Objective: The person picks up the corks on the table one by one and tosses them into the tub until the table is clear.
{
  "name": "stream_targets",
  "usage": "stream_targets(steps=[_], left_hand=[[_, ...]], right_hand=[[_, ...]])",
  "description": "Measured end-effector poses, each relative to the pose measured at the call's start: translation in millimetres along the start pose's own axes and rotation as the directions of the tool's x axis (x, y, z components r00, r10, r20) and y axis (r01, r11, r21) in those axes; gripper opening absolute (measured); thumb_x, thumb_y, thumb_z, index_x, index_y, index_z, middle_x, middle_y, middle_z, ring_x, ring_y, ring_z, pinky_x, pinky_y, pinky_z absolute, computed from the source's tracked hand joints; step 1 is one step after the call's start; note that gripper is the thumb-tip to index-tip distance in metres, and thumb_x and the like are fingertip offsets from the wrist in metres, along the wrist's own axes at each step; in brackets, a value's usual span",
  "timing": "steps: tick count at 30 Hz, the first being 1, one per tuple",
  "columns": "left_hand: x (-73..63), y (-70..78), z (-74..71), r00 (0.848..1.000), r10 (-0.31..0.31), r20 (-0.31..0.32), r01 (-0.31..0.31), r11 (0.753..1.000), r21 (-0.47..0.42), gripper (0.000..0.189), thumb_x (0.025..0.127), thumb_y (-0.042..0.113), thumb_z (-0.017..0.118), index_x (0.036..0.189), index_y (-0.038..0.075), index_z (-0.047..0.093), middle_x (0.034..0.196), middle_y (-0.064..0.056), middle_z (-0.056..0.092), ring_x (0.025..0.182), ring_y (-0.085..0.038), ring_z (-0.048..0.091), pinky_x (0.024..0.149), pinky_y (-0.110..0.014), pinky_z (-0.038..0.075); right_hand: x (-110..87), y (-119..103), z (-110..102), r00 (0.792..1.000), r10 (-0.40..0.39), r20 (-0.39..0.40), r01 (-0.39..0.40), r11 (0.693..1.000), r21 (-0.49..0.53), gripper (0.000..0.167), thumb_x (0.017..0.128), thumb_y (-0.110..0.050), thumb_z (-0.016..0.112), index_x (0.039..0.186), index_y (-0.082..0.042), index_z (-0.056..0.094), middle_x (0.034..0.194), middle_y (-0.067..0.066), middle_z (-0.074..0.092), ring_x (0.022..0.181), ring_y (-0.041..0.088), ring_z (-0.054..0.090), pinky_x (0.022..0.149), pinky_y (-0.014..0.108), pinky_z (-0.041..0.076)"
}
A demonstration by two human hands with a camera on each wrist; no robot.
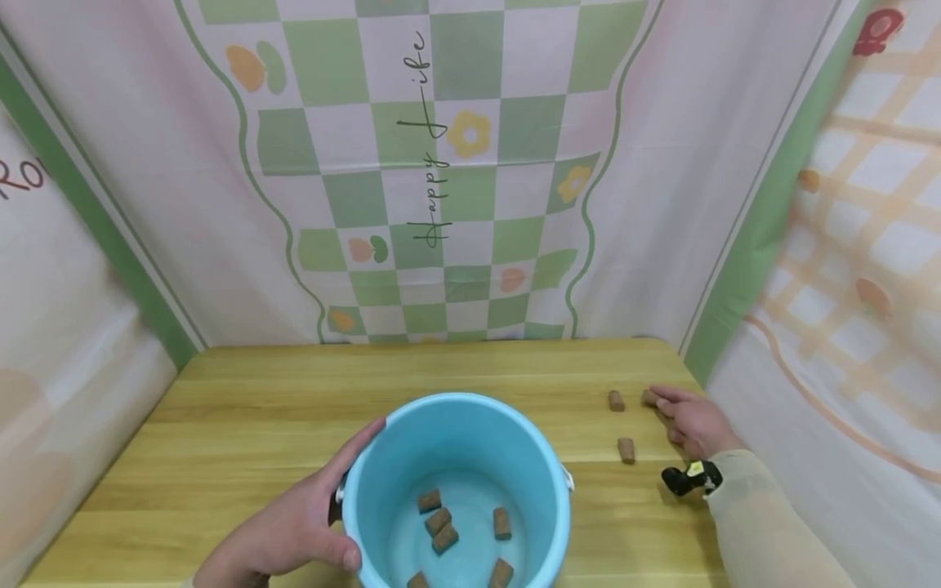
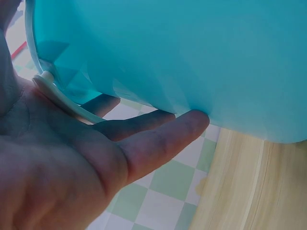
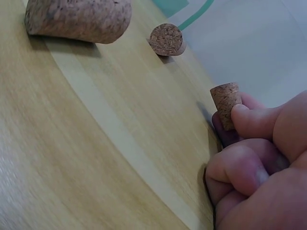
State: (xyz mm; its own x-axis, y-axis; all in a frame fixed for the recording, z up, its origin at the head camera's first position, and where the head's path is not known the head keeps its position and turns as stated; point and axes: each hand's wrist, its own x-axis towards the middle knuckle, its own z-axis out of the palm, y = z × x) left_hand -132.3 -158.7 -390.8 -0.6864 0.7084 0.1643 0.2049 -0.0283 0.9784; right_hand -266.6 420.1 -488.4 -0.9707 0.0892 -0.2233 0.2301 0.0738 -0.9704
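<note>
A light blue bucket [image 1: 456,400] stands on the table, with several brown cork stoppers [image 1: 501,523] lying on its bottom. My left hand [image 1: 301,506] rests against the bucket's left side, thumb toward the front and fingers toward the back. In the left wrist view, its fairly straight fingers [image 2: 163,143] touch the outer wall beside the white handle [image 2: 62,103]. At the table's right side, my right hand [image 1: 698,420] pinches a cork stopper [image 3: 225,103] between thumb and finger, its other fingers curled below. Two more cork stoppers lie nearby, one farther back [image 1: 616,400] and one nearer [image 1: 626,450].
The wooden table [image 1: 279,384] has a checked green and white curtain [image 1: 470,196] behind it. More printed cloth [image 1: 867,310] hangs close along the right side, beside my right arm. A black wrist strap device [image 1: 691,478] sits at my right cuff.
</note>
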Motion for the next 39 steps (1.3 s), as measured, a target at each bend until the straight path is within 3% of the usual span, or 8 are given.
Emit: stream_targets(steps=[5,18,33,39], left_hand=[[-0.2,0.1,-0.1,1.0,-0.009,0.0,0.009,1.0,0.004,0.106,0.086,0.034,0.081,0.162,0.026,0.007,0.153,-0.024,0.029,0.129,-0.052,0.036,0.096,-0.041,0.048],[0.3,-1.0,0.2,1.0,-0.025,-0.003,0.025,0.999,-0.022,0.106,0.086,0.034,0.081,0.162,0.025,0.007,0.154,-0.022,0.028,0.13,-0.049,0.036,0.097,-0.044,0.048],[0.0,-1.3,-0.3,1.0,-0.018,0.0,0.018,1.0,-0.012,0.105,0.086,0.034,0.08,0.162,0.026,0.007,0.154,-0.022,0.028,0.13,-0.05,0.036,0.096,-0.043,0.048],[-0.8,-2.0,-0.8,1.0,-0.025,-0.002,0.024,1.0,-0.013,0.106,0.086,0.035,0.08,0.162,0.026,0.007,0.154,-0.022,0.028,0.131,-0.05,0.036,0.096,-0.042,0.048]], right_hand=[[-1.1,-0.2,-1.2,1.0,0.022,0.001,-0.022,0.999,0.041,0.053,0.106,-0.007,0.047,0.153,0.003,0.026,0.101,-0.017,0.063,0.047,0.002,0.04,0.045,0.02,0.04],[-4.2,-4.0,-3.6,0.997,0.068,0.022,-0.071,0.988,0.135,0.053,0.108,-0.009,0.043,0.155,0.001,0.023,0.101,-0.014,0.067,0.048,0.002,0.041,0.044,0.02,0.039],[-6.4,-2.6,-5.7,0.998,0.051,0.047,-0.061,0.964,0.259,0.042,0.106,-0.005,0.045,0.148,0.0,0.042,0.102,-0.006,0.069,0.047,0.002,0.04,0.045,0.02,0.038],[-5.7,-3.2,-5.6,0.997,0.058,0.053,-0.07,0.964,0.256,0.052,0.107,-0.006,0.044,0.154,0.003,0.025,0.102,-0.007,0.069,0.048,0.002,0.039,0.045,0.019,0.038]])
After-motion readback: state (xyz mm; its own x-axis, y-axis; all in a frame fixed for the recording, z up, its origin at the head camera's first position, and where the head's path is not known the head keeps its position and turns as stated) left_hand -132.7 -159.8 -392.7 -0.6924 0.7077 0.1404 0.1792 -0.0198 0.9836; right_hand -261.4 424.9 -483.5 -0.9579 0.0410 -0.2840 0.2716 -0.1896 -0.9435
